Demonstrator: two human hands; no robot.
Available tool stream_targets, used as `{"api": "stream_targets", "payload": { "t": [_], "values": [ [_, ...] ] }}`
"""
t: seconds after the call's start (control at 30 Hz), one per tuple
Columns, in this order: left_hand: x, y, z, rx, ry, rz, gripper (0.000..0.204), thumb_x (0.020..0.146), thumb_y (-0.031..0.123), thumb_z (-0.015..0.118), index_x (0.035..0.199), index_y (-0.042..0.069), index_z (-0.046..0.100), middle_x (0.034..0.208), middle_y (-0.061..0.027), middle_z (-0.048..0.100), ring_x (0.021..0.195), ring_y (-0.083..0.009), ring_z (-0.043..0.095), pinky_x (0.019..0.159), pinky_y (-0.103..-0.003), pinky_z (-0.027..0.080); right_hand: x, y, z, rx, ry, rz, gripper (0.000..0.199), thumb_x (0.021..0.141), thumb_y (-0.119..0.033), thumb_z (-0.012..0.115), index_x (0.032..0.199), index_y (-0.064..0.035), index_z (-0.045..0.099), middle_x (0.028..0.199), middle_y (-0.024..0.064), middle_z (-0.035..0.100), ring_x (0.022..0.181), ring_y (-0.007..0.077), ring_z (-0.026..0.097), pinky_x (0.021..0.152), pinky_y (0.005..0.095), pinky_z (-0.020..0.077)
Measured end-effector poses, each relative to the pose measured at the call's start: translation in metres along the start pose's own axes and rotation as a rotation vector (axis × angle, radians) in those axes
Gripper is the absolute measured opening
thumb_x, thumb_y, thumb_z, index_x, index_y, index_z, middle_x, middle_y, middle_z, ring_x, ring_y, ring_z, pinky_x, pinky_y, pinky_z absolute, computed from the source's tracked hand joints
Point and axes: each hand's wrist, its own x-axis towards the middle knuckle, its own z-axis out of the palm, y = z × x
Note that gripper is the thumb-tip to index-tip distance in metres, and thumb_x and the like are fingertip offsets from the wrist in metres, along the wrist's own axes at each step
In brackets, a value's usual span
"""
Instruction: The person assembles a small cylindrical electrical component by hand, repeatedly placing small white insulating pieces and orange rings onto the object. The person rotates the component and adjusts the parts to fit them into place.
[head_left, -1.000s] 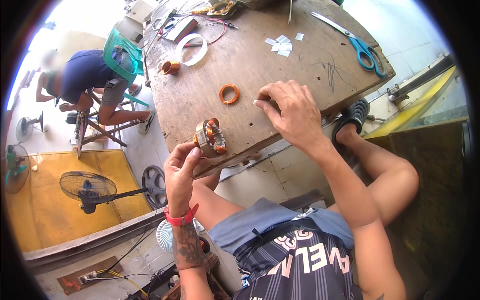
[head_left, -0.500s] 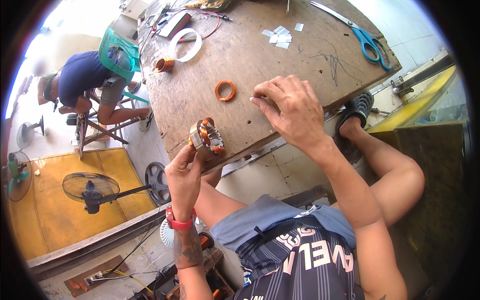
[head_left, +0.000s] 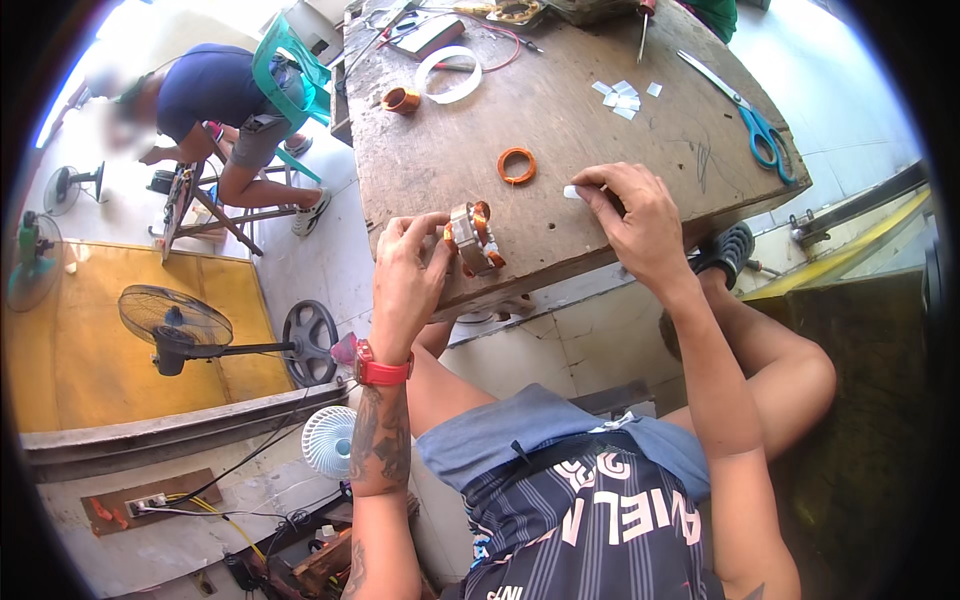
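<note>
My left hand (head_left: 408, 275) grips a motor stator (head_left: 466, 238) by its side at the near left edge of the table. Copper windings and white slot liners show on the stator. To the right, my right hand (head_left: 640, 222) pinches a small white slip (head_left: 571, 192) between thumb and fingertips, apart from the stator. Between the hands and a little farther off lies a copper wire coil (head_left: 516, 167), flat on the wood. Several more translucent white slips (head_left: 622, 101) are scattered farther back on the right.
The worn wooden table (head_left: 560, 120) also bears a second copper coil (head_left: 401, 100), a white strip ring (head_left: 452, 96), a small box with test leads (head_left: 430, 38), a screwdriver (head_left: 646, 28) and blue-handled scissors (head_left: 762, 142). A seated person (head_left: 215, 90) works at far left, beyond a standing fan (head_left: 175, 325).
My left hand has turned the stator more on its edge and reaches farther over its side. More of the white slip shows in my right fingers. The whole view has shifted.
</note>
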Motion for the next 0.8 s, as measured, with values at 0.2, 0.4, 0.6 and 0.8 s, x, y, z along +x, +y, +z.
{"api": "stream_targets", "payload": {
  "t": [0.2, 0.4, 0.6, 0.8],
  "values": [
    [-0.031, 0.019, -0.014, -0.591, 0.206, -0.156, 0.020, 0.102, 0.009, 0.074, 0.119, 0.001, 0.070, 0.102, -0.0117, 0.077, 0.087, -0.0163, 0.071, 0.078, -0.031, 0.058, 0.001, -0.038, -0.020, 0.530, -0.027, 0.294, 0.013, 0.107, -0.012, 0.067, 0.118, -0.0069, 0.070, 0.101, 0.0060, 0.074, 0.099, 0.0156, 0.070, 0.086, 0.0328, 0.0562],
    [-0.114, 0.052, 0.004, -1.108, 0.229, -0.221, 0.024, 0.097, -0.002, 0.078, 0.119, -0.008, 0.071, 0.097, -0.0145, 0.079, 0.095, -0.0205, 0.078, 0.090, -0.033, 0.065, -0.040, -0.109, -0.006, 0.819, -0.406, 0.223, 0.026, 0.103, -0.016, 0.074, 0.124, -0.0004, 0.074, 0.105, 0.0124, 0.078, 0.096, 0.0184, 0.075, 0.083, 0.0341, 0.0600],
    [-0.126, 0.047, 0.007, -1.007, 0.092, -0.195, 0.024, 0.097, -0.004, 0.078, 0.120, -0.005, 0.071, 0.114, -0.0117, 0.075, 0.106, -0.0181, 0.075, 0.093, -0.030, 0.063, -0.048, -0.101, -0.008, 0.757, -0.467, 0.219, 0.021, 0.098, -0.017, 0.081, 0.108, 0.0002, 0.076, 0.098, 0.0116, 0.077, 0.088, 0.0200, 0.073, 0.078, 0.0336, 0.0571],
    [-0.125, 0.035, 0.007, -0.957, 0.000, -0.124, 0.026, 0.097, -0.007, 0.076, 0.121, -0.001, 0.068, 0.112, -0.0113, 0.074, 0.102, -0.0169, 0.074, 0.092, -0.030, 0.060, -0.052, -0.093, -0.005, 0.755, -0.503, 0.159, 0.020, 0.096, -0.018, 0.081, 0.103, -0.0002, 0.075, 0.094, 0.0115, 0.075, 0.086, 0.0248, 0.072, 0.078, 0.0356, 0.0569]
  ]
}}
